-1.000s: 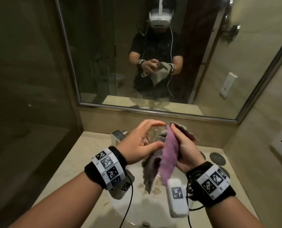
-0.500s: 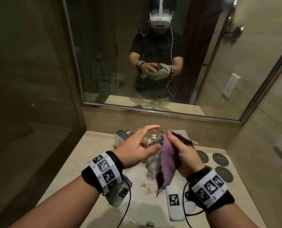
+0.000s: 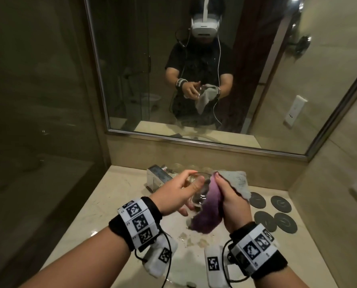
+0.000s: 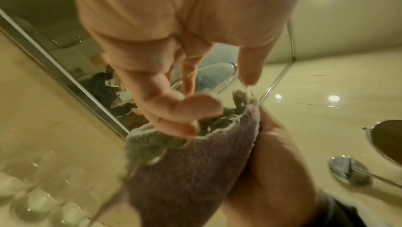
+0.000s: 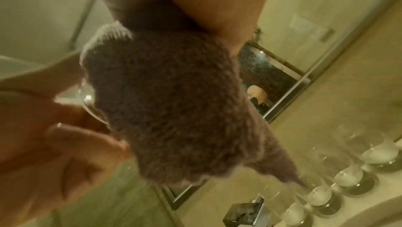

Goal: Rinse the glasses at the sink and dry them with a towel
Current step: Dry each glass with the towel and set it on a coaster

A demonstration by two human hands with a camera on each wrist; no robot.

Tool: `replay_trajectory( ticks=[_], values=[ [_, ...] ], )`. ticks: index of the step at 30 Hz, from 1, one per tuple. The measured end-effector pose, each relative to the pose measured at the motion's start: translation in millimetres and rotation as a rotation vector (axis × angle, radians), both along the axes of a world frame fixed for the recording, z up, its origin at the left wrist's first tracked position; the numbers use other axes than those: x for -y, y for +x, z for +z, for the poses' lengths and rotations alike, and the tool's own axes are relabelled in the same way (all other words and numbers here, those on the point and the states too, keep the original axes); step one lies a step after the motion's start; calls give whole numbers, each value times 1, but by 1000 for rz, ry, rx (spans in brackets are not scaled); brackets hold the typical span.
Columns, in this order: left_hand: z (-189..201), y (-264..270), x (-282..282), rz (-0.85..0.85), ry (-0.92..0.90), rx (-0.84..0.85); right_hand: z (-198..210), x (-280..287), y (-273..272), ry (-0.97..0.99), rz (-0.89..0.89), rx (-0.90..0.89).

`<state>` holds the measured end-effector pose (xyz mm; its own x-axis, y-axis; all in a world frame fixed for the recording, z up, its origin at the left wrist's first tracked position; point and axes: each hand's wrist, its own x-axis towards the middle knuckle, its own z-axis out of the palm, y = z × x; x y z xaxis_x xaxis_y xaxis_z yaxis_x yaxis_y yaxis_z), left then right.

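Over the sink basin [image 3: 191,265], my left hand [image 3: 195,177] grips a clear glass [image 3: 198,196] by its rim, thumb on the near side. My right hand [image 3: 222,185] clutches a purple-grey towel [image 3: 211,208] and presses it against the right side of the glass. In the left wrist view the towel [image 4: 195,170] wraps the glass rim [image 4: 219,77] under my curled fingers. From the right wrist, the towel [image 5: 165,110] hides most of the glass [image 5: 87,96].
A square chrome faucet [image 3: 157,179] stands behind the basin. Several clear glasses [image 5: 348,177] stand in a row on coasters along the back wall. Bare dark coasters [image 3: 280,202] lie right of the sink. A mirror [image 3: 256,80] fills the wall ahead.
My left thumb has come down onto the glass rim. The towel is bunched higher round the glass, with less of it hanging. Both hands stay over the basin.
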<state>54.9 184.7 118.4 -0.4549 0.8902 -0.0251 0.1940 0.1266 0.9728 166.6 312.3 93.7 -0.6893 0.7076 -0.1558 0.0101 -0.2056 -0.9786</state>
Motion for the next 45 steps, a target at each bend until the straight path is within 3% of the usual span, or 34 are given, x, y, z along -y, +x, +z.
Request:
replay_trajectory(
  ticks=[1,2,5,6,9,12,13,15,17,18,19,21,24,26,28,30,31,33,36,38,39,42,44,45],
  values=[
    [-2,0,-1,0,14,33,0,2,0,94,-10,60],
    [-2,2,0,-19,45,-50,2,2,0,135,-12,84],
    [-9,2,2,-118,137,-592,16,-3,2,-235,74,-23],
    [-10,1,3,-143,153,-670,20,-3,4,-342,133,-50],
    [-6,-1,4,-126,100,-487,12,-4,5,-302,117,-93],
    [-2,-1,2,-26,31,-71,-3,-5,2,5,-67,-4],
    [-3,0,0,-9,37,-16,-6,-6,2,56,-98,-7],
    [-6,2,-1,-20,91,-207,0,-5,1,-30,-84,-14],
    [-11,1,-1,-90,194,-571,5,-8,2,-331,29,-78],
    [-12,-1,-1,-136,239,-694,11,-6,4,-474,92,-127],
    [-12,-2,-1,-168,241,-707,11,-8,5,-561,122,-165],
    [-9,-2,-3,-153,189,-533,8,-9,6,-480,81,-165],
    [-1,2,-4,-66,81,-132,9,-1,8,141,-133,2],
    [-1,3,-7,-54,94,-57,12,4,8,335,-216,-39],
    [-5,3,-8,-78,142,-268,16,0,3,193,-215,-37],
    [-8,0,-9,-105,188,-600,23,-4,1,-248,-53,-50],
    [-8,-2,-9,-120,203,-649,25,-5,0,-400,11,-78],
    [-7,-7,-11,-130,178,-495,21,-9,-1,-397,-5,-121],
    [-5,-11,-14,-53,79,-57,20,-1,0,152,-232,-32],
    [-9,-14,-16,-14,75,-42,21,1,-2,267,-294,-40],
    [-9,-13,-15,-22,92,-171,20,-3,-5,183,-257,-31],
    [-11,-16,-12,-107,227,-587,25,-8,-7,-309,15,-19],
    [-8,-17,-12,-116,227,-498,24,-10,-6,-381,17,-54],
    [-5,-17,-13,-94,195,-389,22,-10,-6,-305,-31,-51]
  ],
)
